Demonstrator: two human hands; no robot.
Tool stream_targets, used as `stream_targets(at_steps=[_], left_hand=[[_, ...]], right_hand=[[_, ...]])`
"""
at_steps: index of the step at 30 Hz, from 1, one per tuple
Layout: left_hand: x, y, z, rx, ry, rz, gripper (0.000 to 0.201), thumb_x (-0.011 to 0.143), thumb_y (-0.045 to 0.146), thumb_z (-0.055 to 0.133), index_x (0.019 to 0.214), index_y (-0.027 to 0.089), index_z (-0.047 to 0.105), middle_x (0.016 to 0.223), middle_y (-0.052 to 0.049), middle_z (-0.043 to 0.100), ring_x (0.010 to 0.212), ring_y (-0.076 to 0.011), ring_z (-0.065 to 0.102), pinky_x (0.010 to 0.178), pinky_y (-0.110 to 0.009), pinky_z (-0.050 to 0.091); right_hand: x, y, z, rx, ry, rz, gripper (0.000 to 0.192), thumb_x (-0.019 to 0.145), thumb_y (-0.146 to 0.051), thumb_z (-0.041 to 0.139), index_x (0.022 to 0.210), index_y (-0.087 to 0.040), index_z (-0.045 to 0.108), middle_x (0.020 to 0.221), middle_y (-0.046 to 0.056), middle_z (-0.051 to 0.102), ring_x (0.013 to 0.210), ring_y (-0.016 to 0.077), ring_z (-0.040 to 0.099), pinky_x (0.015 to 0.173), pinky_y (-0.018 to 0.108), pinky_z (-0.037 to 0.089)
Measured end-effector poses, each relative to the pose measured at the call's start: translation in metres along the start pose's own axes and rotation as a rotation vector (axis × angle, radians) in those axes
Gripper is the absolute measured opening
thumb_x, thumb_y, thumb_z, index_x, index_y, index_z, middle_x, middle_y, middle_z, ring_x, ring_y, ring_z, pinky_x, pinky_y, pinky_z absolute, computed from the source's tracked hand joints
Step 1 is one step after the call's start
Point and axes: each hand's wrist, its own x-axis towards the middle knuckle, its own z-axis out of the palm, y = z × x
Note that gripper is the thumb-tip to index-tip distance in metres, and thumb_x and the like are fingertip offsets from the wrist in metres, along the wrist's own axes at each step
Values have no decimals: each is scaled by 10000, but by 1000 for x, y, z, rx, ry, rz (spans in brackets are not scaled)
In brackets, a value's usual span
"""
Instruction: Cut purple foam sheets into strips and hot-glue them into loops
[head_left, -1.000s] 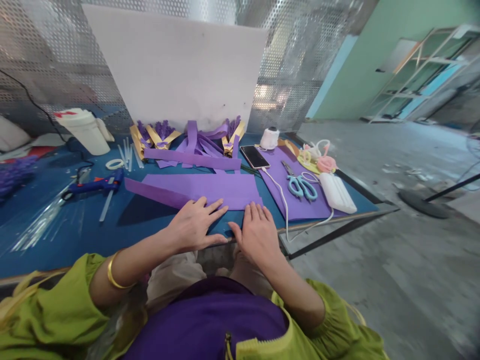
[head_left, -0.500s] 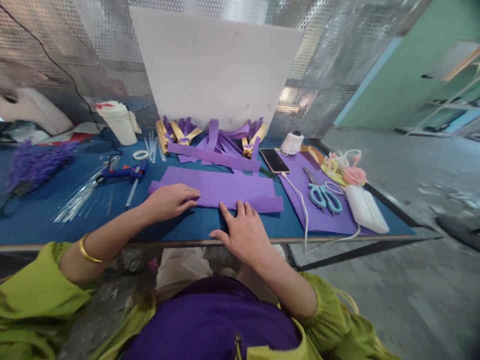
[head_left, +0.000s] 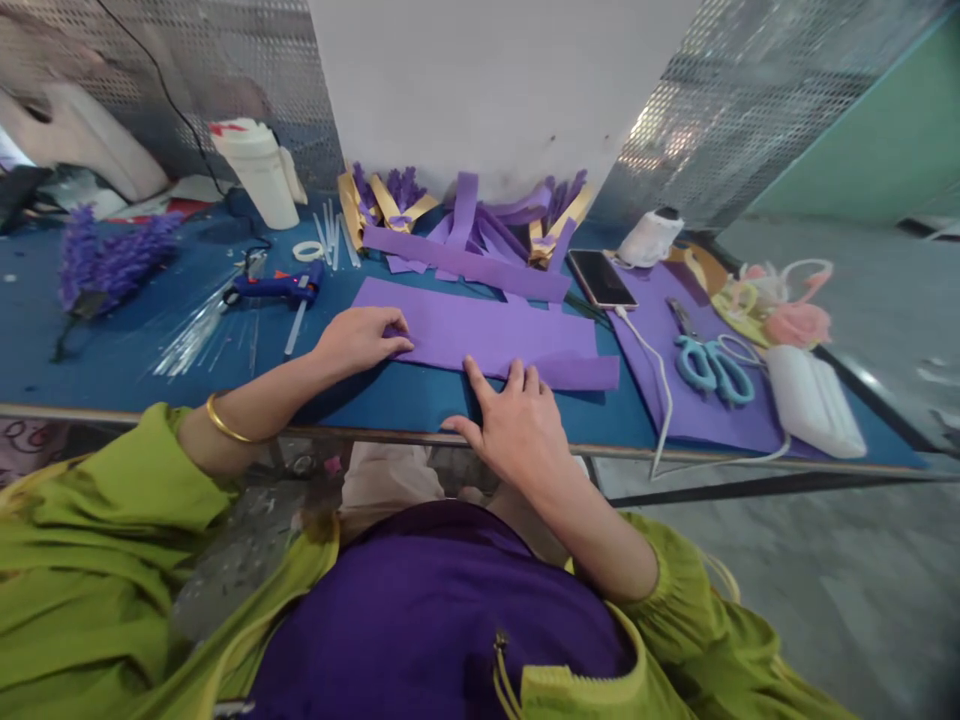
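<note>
**Purple rectangular paper-like sheet [head_left: 487, 325] lying near the front of the blue counter [head_left: 75, 380]**

Left hand [head_left: 360, 340]: at the sheet's left front edge, thumb and finger tips close together. Can't tell from here if that grip has the sheet pinched. Right hand [head_left: 521, 420]: grip open, fingers spread, tips down on the front edge, thumb out sideways. Narrow purple front flap [head_left: 589, 373] pokes past the sheet's right end.

Just behind the sheet: long purple strip [head_left: 465, 262], then gold-wrapped purple flower bunches [head_left: 403, 190]. Left: blue glue gun [head_left: 270, 287], white ring [head_left: 308, 250] behind it. Right: larger purple sheet [head_left: 701, 425] with light-blue-handled scissors [head_left: 712, 368] on it; black-screened phone [head_left: 602, 277] by its left rear corner, white cable [head_left: 660, 370] plugged in. White ribbed block [head_left: 814, 400] right of the scissors.
</note>
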Motion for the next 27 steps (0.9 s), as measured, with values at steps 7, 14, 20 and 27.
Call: stream_targets(at_steps=[7, 14, 20, 27], left_hand=[[0, -2, -2, 74, -2, 15, 241, 883, 423, 623, 999, 241, 730, 970, -33, 769, 950, -242, 681, 842, -340, 460], [-21, 21, 4, 328, 144, 367, 411, 993, 185, 355, 1298, 117, 622, 1408, -139, 603, 1364, -289, 485, 1197, -517, 245], [-50, 52, 33, 267, -81, 635, 621, 1042, 423, 326, 1558, 79, 290, 1629, -162, 303, 1537, -256, 202, 1251, -445, 145], [-49, 36, 31, 191, -254, 580, 715, 1032, 527, 298, 1614, 157, 107, 1679, -102, 139, 1560, -210, 82, 1260, -424, 68]], right_hand=[[0, 1, 3, 35, 9, -13, 837, 894, -724, 452, 1564, -230, 363, 1477, 297, 442, 1328, 507, 410, 1003, 621, 364], [1, 1, 1, 50, -11, -18, 834, 896, -709, 469, 1551, -200, 387, 1449, 316, 463, 1312, 535, 417, 977, 634, 376], [1, 3, 3, 64, -6, -25, 797, 903, -641, 538, 1522, -151, 428, 1470, 324, 441, 1328, 537, 402, 999, 638, 361], [0, 5, 7, 39, 15, -25, 866, 877, -696, 525, 1559, -184, 375, 1479, 322, 434, 1319, 537, 424, 1010, 626, 364]])
